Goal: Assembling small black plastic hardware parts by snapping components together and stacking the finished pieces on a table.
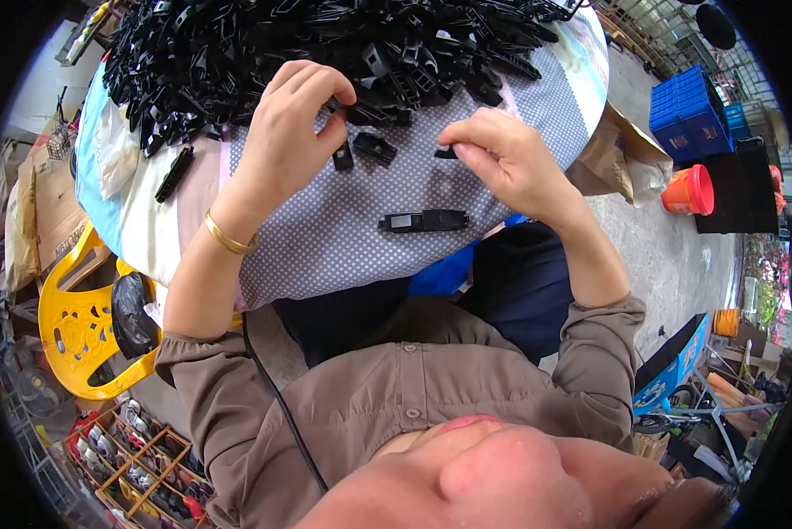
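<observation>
My left hand [288,132] hovers over a table covered in dotted grey cloth [325,238], its fingers curled and pinching at a black plastic part [374,113] at the edge of a big pile of black plastic parts [325,44]. My right hand [501,159] pinches a small black piece [446,153] between thumb and fingertips. Two small black parts [374,146] lie between the hands. A longer black assembled part [424,220] lies on the cloth nearer to me. A gold bangle [228,236] sits on my left wrist.
A lone black strip [174,174] lies at the table's left. A yellow plastic chair [83,326] stands left of the table, a shoe rack [140,454] below it. Blue crates [691,115], an orange bucket [688,190] and a cardboard piece [612,154] are on the concrete floor to the right.
</observation>
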The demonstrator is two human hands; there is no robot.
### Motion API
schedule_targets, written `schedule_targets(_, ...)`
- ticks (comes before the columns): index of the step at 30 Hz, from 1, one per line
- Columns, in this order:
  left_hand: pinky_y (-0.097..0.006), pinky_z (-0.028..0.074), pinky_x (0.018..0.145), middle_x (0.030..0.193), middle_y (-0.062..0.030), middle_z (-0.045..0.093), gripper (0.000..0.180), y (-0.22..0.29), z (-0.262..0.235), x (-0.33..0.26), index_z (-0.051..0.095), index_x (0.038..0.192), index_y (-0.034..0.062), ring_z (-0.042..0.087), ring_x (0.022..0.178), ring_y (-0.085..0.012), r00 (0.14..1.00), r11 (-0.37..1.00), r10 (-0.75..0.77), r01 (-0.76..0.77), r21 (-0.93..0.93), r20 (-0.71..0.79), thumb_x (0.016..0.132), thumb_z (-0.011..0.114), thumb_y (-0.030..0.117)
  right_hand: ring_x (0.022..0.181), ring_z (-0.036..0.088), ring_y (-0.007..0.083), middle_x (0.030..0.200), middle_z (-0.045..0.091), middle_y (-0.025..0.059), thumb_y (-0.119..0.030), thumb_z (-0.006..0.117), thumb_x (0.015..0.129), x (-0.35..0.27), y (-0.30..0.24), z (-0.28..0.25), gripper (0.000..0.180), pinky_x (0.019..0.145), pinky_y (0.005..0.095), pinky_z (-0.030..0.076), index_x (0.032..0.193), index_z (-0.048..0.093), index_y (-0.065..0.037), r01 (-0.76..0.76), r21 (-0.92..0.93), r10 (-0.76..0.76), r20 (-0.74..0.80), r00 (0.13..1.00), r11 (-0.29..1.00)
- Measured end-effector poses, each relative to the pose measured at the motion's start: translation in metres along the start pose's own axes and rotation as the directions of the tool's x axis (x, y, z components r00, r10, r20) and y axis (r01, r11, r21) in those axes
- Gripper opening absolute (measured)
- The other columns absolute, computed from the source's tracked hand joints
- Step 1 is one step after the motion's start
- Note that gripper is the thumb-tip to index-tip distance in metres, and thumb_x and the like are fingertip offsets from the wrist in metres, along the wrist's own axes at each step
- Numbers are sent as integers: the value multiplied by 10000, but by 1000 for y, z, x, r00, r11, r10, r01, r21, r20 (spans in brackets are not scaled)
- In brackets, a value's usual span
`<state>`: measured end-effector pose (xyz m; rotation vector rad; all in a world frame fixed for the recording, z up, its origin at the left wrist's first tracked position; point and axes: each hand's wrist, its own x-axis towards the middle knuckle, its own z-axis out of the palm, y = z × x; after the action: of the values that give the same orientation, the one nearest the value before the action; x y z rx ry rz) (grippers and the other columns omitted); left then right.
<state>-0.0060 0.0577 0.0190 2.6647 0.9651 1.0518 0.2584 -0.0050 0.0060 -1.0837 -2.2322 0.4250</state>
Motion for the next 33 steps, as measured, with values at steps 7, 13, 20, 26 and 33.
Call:
schedule_targets(7,-304,546,795,920,-71,592,540,20,-1,-7,439,1364,93,632,888,-156,869,549,-379,487,-679,317,842,519,-23,804,640,270,851,651,95,-84,647,839,-7,2,2,149,730,345,515,983,666,-48,36,-61,-35,25,999,997)
schedule_targets(13,-341,600,804,1072,-108,583,593,34,8,-9,298,1451,86,650,925,-188,806,223,-332,571,-790,490,908,528,18,830,640,281,900,654,104,-91,718,766,-8,-3,-6,218,720,344,520,973,674,-39,33,-293,-34,3,999,956)
schedule_targets(20,-343,512,639,932,-91,605,243,40,21,-17,609,897,53,629,772,-269,952,923,-123,214,-321,281,736,780,113,823,634,282,916,651,120,-80,732,741,-7,-9,-8,275,703,338,500,1003,682,-14,11,-5,-11,-14,1000,1000)
schedule_targets(26,-360,510,728,882,-74,599,224,44,20,-24,657,900,53,586,822,-262,962,989,-87,114,-90,259,740,765,167,793,629,264,869,638,96,-82,740,734,-6,-13,-2,266,680,341,493,994,704,-45,37,-83,-37,9,999,996)
schedule_targets(33,-363,487,700,819,-88,618,215,41,24,-19,684,852,19,580,797,-279,973,988,-39,71,-136,228,678,786,94,763,617,271,842,624,95,-63,735,713,1,-3,0,260,662,348,493,968,701,-25,84,-68,-79,75,994,994)
